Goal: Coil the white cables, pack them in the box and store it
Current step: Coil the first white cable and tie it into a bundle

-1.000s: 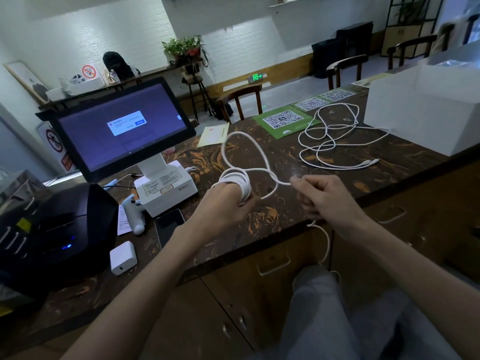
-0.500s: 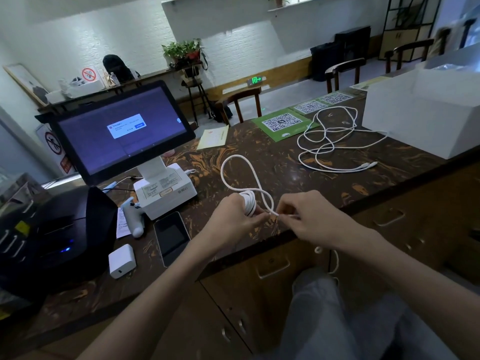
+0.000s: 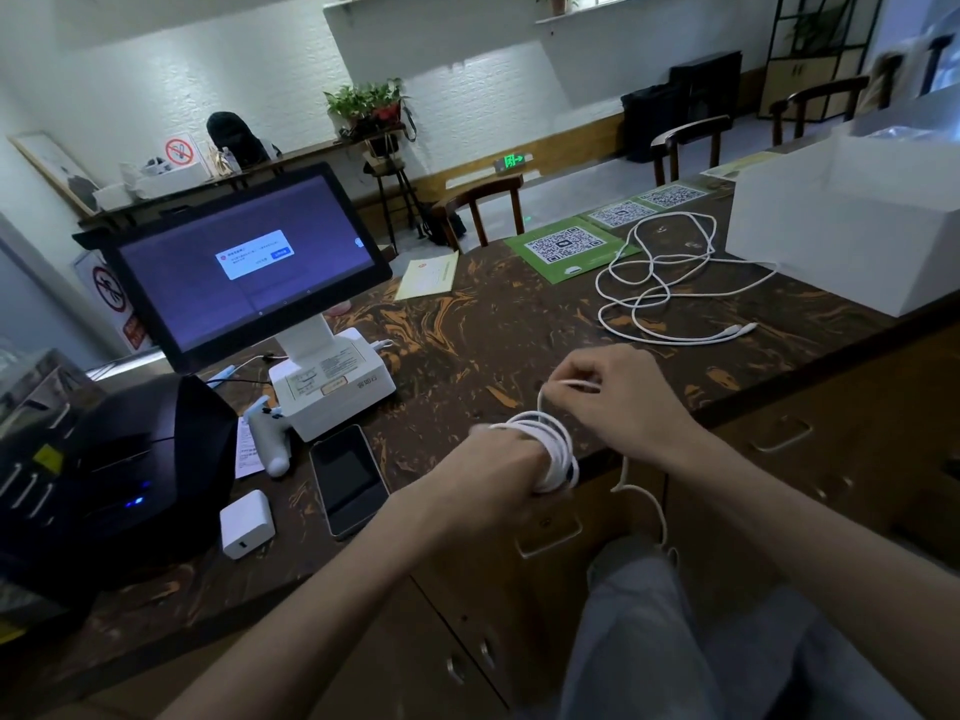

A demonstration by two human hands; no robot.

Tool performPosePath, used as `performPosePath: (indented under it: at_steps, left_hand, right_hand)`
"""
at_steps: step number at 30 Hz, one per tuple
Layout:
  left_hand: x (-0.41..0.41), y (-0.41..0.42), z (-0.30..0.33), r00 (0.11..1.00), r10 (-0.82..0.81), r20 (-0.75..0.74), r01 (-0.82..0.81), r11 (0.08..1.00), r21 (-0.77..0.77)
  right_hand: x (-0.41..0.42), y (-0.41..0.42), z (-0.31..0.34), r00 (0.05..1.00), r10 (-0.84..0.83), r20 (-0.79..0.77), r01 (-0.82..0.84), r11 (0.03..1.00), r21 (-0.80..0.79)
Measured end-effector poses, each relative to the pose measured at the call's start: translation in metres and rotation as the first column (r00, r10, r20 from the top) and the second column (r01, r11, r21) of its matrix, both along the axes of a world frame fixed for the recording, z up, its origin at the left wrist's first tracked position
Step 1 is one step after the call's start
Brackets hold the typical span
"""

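Observation:
A white cable [image 3: 556,449] is wound in several turns around the fingers of my left hand [image 3: 498,470], at the counter's front edge. My right hand [image 3: 618,402] pinches the cable's free strand just above the coil, and a loose tail hangs down past the edge toward my lap. A second white cable [image 3: 660,283] lies in loose tangled loops on the counter to the right. Beside it at the far right stands the white box [image 3: 841,241].
A touchscreen terminal [image 3: 244,272] on a white stand sits at the left, with a black printer [image 3: 114,475], a white charger [image 3: 247,524], a phone [image 3: 348,480] and a handheld scanner [image 3: 270,433] in front. Green QR placards [image 3: 566,249] lie behind the loose cable. Drawers [image 3: 779,439] line the counter front.
The big loop on the counter has been wound onto my left hand. My right hand swung up and over the coil with the strand, and the coil has grown.

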State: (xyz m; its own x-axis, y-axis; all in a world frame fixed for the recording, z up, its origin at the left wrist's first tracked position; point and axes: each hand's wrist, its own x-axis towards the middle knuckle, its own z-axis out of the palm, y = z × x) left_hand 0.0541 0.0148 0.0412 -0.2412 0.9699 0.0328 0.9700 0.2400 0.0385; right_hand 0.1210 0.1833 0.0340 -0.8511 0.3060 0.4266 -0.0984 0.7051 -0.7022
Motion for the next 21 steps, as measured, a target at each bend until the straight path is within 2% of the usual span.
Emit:
performPosePath:
  at_steps: [1,2,4,6,8,10,14,18,21]
  left_hand:
    - [0.004,-0.001,0.007,0.997,-0.025,0.075,0.023,0.999,0.027]
    - [0.006,-0.003,0.014,0.976,-0.05,0.212,0.033,0.996,0.08]
    - [0.008,-0.01,0.031,0.838,-0.095,0.538,-0.028,0.976,0.216]
    - [0.007,-0.014,0.042,0.728,-0.152,0.669,-0.12,0.932,0.342]
    - [0.005,-0.013,0.043,0.704,-0.199,0.682,-0.187,0.874,0.448]
    - [0.001,-0.011,0.037,0.69,-0.186,0.699,-0.292,0.812,0.505]
    - [-0.002,-0.004,0.026,0.703,-0.094,0.705,-0.445,0.715,0.539]
    - [-0.013,-0.001,0.011,0.772,0.101,0.628,-0.535,0.637,0.555]
    - [-0.029,-0.001,-0.004,0.805,0.256,0.535,-0.569,0.586,0.576]
  right_hand:
    - [-0.002,0.002,-0.003,0.998,0.046,0.05,-0.048,0.998,0.035]
    - [-0.003,0.005,-0.005,0.989,0.103,0.11,-0.109,0.993,0.043]
    - [-0.005,0.012,-0.009,0.941,0.254,0.223,-0.251,0.967,-0.039]
    - [-0.003,0.016,-0.01,0.863,0.421,0.279,-0.385,0.906,-0.175]
    - [0.0,0.013,-0.011,0.793,0.54,0.282,-0.48,0.839,-0.257]
    - [0.005,0.005,-0.015,0.769,0.571,0.287,-0.5,0.817,-0.287]
    - [0.014,-0.008,-0.033,0.779,0.525,0.343,-0.517,0.847,-0.122]
    - [0.026,-0.012,-0.041,0.877,0.431,0.213,-0.443,0.897,0.008]
    - [0.033,-0.013,-0.032,0.926,0.369,0.083,-0.373,0.927,0.047]
